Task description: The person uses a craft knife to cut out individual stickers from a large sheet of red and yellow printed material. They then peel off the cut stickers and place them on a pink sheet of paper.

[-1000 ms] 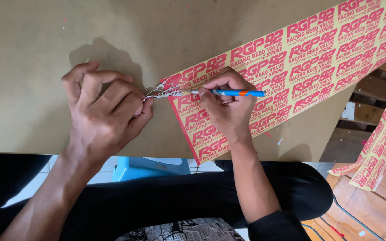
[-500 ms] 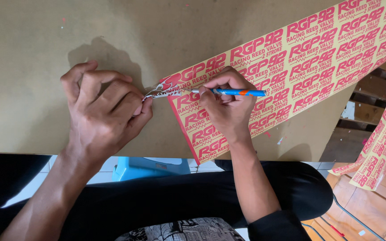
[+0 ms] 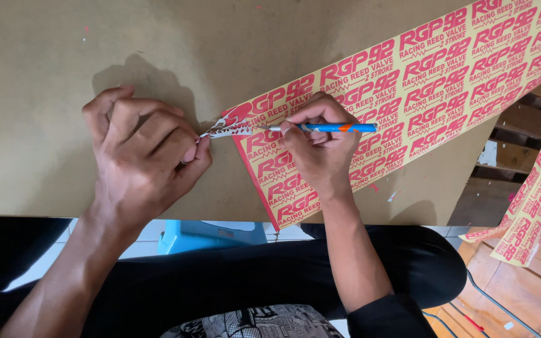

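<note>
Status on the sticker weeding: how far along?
Early. Done: only a short strip is lifted at the sheet's near corner. In hand: the left hand pinches that strip while the right hand holds the blue knife with its tip at the peel line. Left: the printed rows along the rest of the sheet look intact, as does a second sheet hanging at right.
</note>
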